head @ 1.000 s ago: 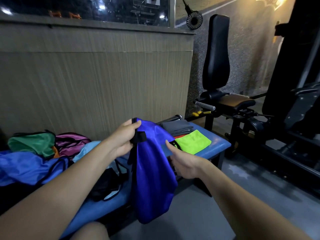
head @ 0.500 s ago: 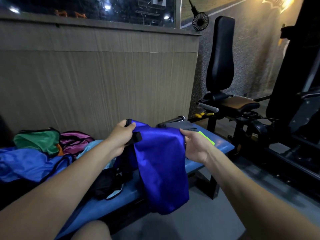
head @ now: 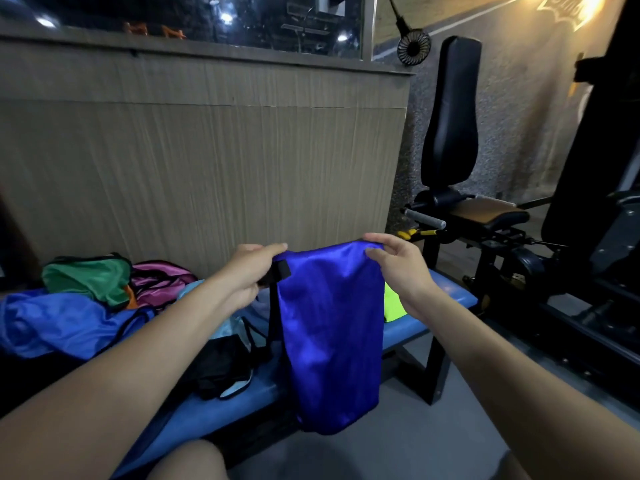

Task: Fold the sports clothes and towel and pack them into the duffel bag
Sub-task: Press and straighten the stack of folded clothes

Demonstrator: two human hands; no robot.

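Since a second ago the right hand (head: pixel 394 268) has come up from below and taken the far top corner of the blue bag (head: pixel 332 327), which hung then from the left hand (head: pixel 249 271) alone. Both hands now pinch its upper edge, thumb against curled fingers, and pull it taut between them; the left also traps the black strap (head: pixel 277 273) at its corner. Held so, the bag hangs flat and straight in front of the blue bench (head: pixel 446 299), its bottom well below the seat, which I judge is meant to square it up or find its mouth before packing. Its opening is not visible from here.

Behind the bag, on the bench, a neon green cloth (head: pixel 393 304) shows just beside the right wrist, apparently folded already. Left of the bag on the bench lie a black garment (head: pixel 221 368), a loose blue cloth (head: pixel 59 323), and green (head: pixel 86 278) and pink (head: pixel 162 280) pieces against the wall, still unfolded. Most folding seems left to do.
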